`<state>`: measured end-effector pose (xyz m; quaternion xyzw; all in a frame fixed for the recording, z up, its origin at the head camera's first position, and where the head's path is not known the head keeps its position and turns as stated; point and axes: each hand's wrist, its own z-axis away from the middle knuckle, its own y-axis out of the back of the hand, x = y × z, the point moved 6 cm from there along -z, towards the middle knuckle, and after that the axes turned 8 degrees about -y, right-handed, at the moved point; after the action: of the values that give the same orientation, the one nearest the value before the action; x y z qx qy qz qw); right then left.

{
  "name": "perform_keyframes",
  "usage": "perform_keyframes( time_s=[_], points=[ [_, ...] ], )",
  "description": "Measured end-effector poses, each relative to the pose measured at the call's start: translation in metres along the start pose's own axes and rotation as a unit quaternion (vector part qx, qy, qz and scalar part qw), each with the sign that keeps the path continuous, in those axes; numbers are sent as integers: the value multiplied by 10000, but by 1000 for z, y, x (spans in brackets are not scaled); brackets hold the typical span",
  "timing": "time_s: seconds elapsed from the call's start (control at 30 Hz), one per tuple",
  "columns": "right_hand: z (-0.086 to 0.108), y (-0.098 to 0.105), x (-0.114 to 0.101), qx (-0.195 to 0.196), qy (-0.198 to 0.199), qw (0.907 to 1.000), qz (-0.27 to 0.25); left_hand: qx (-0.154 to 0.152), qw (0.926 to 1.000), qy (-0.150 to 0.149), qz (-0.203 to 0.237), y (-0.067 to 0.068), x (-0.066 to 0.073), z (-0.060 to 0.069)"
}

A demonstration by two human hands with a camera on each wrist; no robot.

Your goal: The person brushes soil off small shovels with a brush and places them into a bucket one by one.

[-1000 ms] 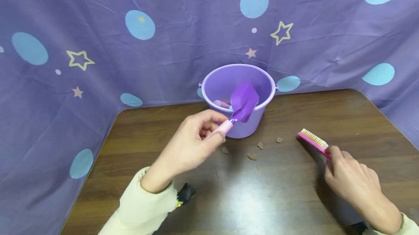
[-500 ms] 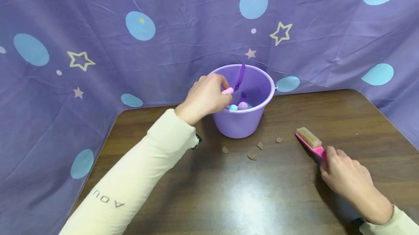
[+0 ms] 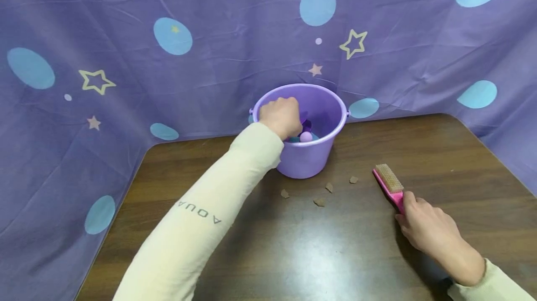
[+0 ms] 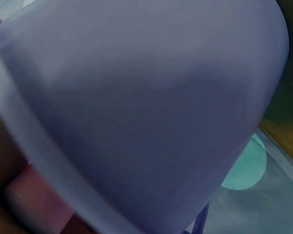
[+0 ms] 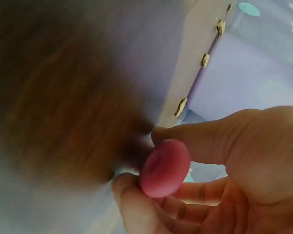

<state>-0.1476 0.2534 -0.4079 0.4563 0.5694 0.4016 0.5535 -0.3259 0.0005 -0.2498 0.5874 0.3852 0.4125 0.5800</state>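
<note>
My left hand (image 3: 280, 117) is down inside the purple bucket (image 3: 304, 161), past its near-left rim. In the left wrist view the pink handle (image 4: 41, 200) of a toy shovel lies at the fingers, behind the bucket wall (image 4: 151, 97); its purple blade is mostly hidden. A lilac rounded end (image 3: 306, 137) shows beside the hand in the bucket. At the right, my right hand (image 3: 434, 226) grips a pink brush (image 3: 390, 180) by its handle, pale bristles facing up. The handle's round end (image 5: 165, 168) pokes out between thumb and fingers in the right wrist view.
Several small brown scraps (image 3: 320, 202) lie on the wooden table (image 3: 356, 245) in front of the bucket, left of the brush. A purple curtain (image 3: 226, 58) with stars and blue ovals hangs behind and beside the table.
My left hand has carried the toy shovel from in front of the bucket over its rim and down inside. The right hand has shifted slightly left with the brush, whose bristles have turned upward.
</note>
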Motion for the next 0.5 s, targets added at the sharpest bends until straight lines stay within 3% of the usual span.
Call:
perform_keyframes(
  time_s=[0.23,0.5],
  points=[
    [0,1,-1,-32,-56,10000,9,-217,9994,237,98,-7,3,-7],
    [-1,1,0,-104,-107,9999,46,-469,9946,397,833,-3,-4,0]
  ],
)
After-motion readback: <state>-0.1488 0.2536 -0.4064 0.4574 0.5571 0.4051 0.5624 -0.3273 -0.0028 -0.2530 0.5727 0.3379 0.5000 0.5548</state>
